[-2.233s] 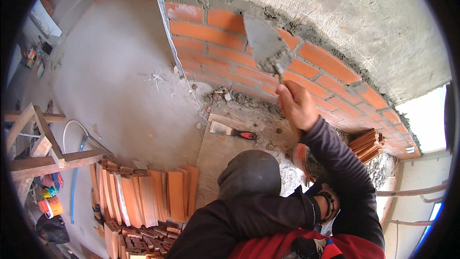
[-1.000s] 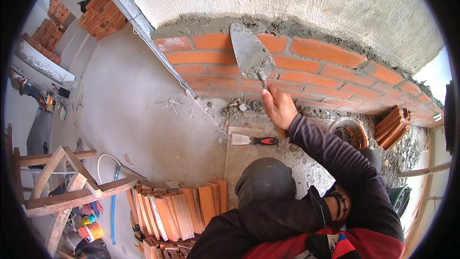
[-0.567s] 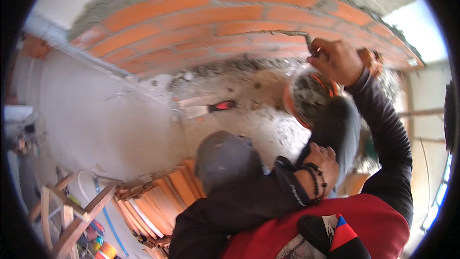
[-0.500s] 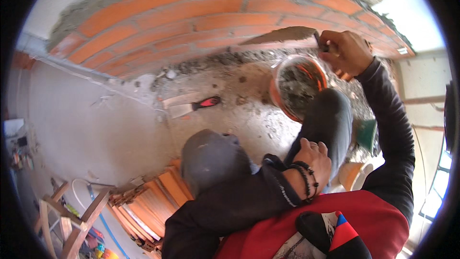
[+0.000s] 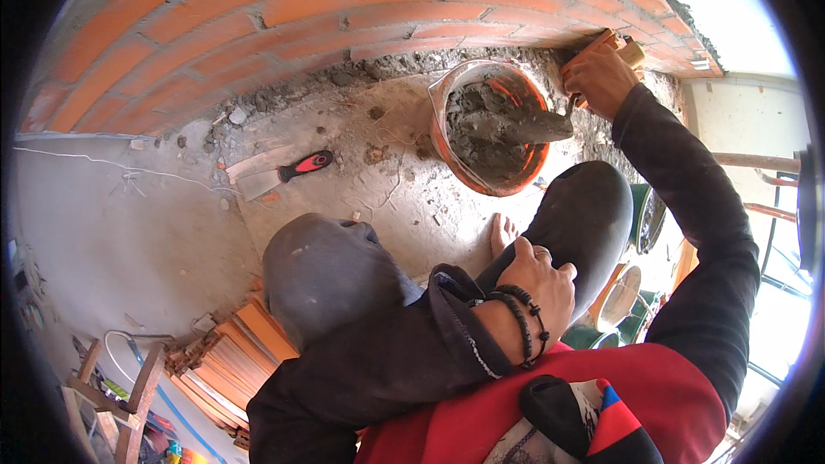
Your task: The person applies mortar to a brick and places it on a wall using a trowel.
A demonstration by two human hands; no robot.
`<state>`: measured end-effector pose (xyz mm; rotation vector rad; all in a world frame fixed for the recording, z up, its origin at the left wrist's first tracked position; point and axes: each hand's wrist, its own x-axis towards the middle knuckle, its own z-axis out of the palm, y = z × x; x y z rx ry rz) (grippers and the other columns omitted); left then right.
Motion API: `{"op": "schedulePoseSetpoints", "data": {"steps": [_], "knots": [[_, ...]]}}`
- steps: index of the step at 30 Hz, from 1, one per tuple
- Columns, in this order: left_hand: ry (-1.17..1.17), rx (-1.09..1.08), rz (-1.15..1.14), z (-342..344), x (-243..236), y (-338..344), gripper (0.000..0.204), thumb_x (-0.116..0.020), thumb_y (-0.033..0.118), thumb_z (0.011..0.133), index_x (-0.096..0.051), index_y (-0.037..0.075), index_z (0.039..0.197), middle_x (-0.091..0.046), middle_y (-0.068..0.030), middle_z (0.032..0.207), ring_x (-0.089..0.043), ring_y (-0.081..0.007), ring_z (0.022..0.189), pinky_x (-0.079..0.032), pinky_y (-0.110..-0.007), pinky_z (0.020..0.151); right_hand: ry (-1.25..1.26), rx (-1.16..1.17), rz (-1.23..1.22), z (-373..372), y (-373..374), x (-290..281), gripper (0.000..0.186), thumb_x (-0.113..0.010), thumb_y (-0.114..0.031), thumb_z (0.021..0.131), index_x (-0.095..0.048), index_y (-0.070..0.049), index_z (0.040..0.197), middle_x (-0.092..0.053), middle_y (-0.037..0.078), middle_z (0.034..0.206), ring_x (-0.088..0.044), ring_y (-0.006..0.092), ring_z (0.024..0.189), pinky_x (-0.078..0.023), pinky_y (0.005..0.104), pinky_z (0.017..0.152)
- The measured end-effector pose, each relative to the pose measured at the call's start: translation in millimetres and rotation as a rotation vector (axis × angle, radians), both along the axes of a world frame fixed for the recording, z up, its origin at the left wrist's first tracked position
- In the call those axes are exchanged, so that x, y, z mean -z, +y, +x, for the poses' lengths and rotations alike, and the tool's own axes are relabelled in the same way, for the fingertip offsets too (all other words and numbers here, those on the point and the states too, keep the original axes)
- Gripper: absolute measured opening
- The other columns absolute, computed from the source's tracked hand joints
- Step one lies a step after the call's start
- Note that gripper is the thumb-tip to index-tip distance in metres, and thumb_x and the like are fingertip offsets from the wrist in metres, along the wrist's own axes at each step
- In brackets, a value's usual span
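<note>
My right hand (image 5: 601, 82) is closed around a trowel. The trowel's mortar-smeared blade (image 5: 541, 127) lies over the orange bucket (image 5: 440, 133), at the right side of the grey mortar (image 5: 481, 125) inside. Behind that hand, bits of orange brick (image 5: 593, 45) show beside the wall. My left hand (image 5: 546, 288), with dark bracelets at the wrist, rests on my right thigh, fingers spread loosely and holding nothing. A putty knife (image 5: 292, 174) with a red and black handle lies on the floor, left of the bucket.
The orange brick wall (image 5: 344, 0) runs across the far side, with mortar crumbs along its foot. Stacked flat bricks (image 5: 236, 365) and a wooden frame (image 5: 142, 395) stand at the lower left. At right are a dark green bucket (image 5: 640, 215) and a tan bucket (image 5: 614, 296).
My right hand has lowered the trowel from in front of the wall to the bucket, its blade now over the mortar. The view has shifted; my left hand stays on the thigh.
</note>
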<state>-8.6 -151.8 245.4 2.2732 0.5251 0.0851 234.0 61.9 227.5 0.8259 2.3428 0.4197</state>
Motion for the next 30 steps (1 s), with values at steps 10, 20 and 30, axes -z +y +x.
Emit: {"op": "schedulePoseSetpoints", "data": {"steps": [10,20,30], "knots": [[-0.026,0.042,-0.047,12,-3,2,0.023,-0.053,0.017,0.085,-0.067,0.004,0.099,-0.06,-0.008,0.107,-0.06,-0.034,0.101,-0.018,-0.069,0.104,-0.114,-0.018,-0.133,-2,-7,5,0.016,-0.059,-0.014,0.076,-0.071,-0.022,0.083,-0.064,-0.006,0.086,-0.058,0.0158,0.095,-0.042,0.0364,0.081],[-0.043,0.078,-0.12,12,-5,6,0.021,-0.058,0.017,0.083,-0.067,0.005,0.098,-0.06,-0.0063,0.104,-0.06,-0.0328,0.102,-0.022,-0.069,0.103,0.058,-0.027,-0.249,7,-9,8,0.016,-0.066,-0.012,0.066,-0.072,-0.021,0.078,-0.062,-0.002,0.072,-0.062,0.0205,0.081,-0.046,0.0374,0.069],[-0.018,0.048,-0.083,7,-7,5,0.019,-0.058,0.015,0.083,-0.069,0.006,0.096,-0.058,-0.0063,0.106,-0.06,-0.0323,0.101,-0.022,-0.07,0.102,0.515,0.787,-0.548,90,-39,61,0.028,-0.07,-0.009,0.063,-0.073,-0.008,0.091,-0.065,0.005,0.068,-0.061,0.0141,0.062,-0.049,0.0321,0.058]]}}
